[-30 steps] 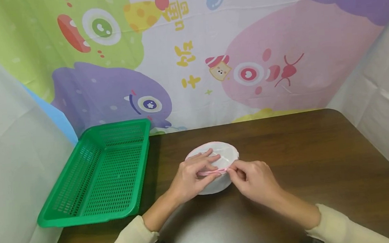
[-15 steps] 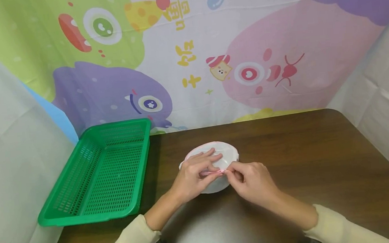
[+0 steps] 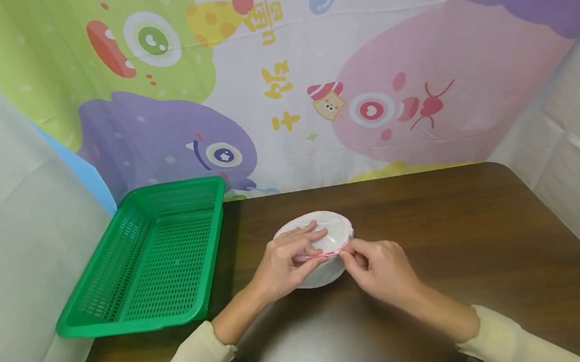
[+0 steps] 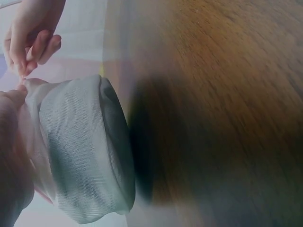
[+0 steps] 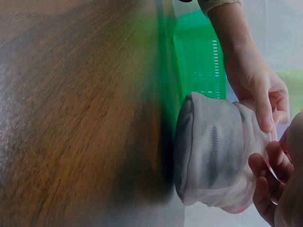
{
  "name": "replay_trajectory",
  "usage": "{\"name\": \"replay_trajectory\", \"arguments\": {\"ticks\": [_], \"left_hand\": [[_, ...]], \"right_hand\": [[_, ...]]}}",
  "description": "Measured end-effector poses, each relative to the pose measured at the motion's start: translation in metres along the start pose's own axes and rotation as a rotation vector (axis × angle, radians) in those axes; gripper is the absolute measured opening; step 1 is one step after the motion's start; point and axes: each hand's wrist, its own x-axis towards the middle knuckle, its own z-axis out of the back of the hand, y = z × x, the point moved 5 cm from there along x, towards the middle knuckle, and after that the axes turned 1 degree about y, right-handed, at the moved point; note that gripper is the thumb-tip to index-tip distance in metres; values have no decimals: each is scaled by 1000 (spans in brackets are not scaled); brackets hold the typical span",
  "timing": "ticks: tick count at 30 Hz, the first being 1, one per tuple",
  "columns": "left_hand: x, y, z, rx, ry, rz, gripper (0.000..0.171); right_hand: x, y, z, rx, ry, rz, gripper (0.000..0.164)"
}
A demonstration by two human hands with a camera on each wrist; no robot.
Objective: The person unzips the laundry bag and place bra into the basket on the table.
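Near the middle of the table, a round white mesh laundry bag (image 3: 323,274) with pink edging is held between both hands. Its soft mesh side wall (image 4: 75,137) bulges in the left wrist view. My left hand (image 3: 287,261) grips the near pink rim between thumb and fingers, other fingers spread over the pale top. Opposite it, my right hand (image 3: 378,265) pinches the pink edge at the bag's near right, thumb against index finger. Those fingertips cover whatever small part they hold. A dark shadow lies beside the base; whether the base touches the table cannot be told.
A green perforated plastic basket (image 3: 160,259) stands to the left on the dark wooden table (image 3: 441,220). Behind the table hangs a cartoon-printed cloth (image 3: 293,158). Pale panels (image 3: 572,124) close in both sides.
My right hand shifted slightly left, then back right along the pink edge. The bag's rim tilted and moved a little with it. My left hand stays on the rim; the basket is unmoved.
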Motion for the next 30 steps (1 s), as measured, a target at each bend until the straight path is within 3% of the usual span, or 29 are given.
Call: {"name": "replay_trajectory", "arguments": {"ticks": [18, 30], "left_hand": [[4, -3, -3, 45, 17, -40, 17], [-2, 2, 7, 8, 18, 59, 13]], "right_hand": [[2, 5, 0, 11, 8, 2, 32], [0, -8, 4, -22, 5, -55, 29]]}}
